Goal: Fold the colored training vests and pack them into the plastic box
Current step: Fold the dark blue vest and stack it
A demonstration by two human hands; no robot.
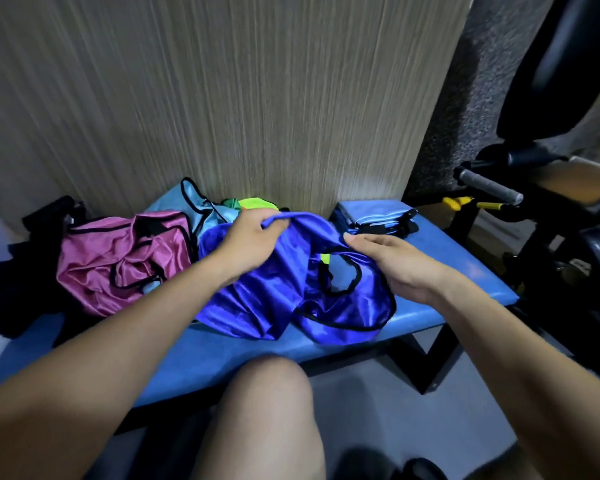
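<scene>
A shiny royal-blue vest with black trim lies crumpled on the blue padded bench. My left hand pinches its upper edge near the middle. My right hand grips the vest's right side, thumb on top of the fabric. A magenta vest lies bunched to the left. Behind them sit a light-blue vest and a neon yellow-green one. A folded stack of light-blue vests rests at the bench's back right. No plastic box is in view.
A wood-grain wall panel rises right behind the bench. Black cloth is heaped at the far left. Gym equipment with a padded handle stands to the right. My bare knee is in front of the bench.
</scene>
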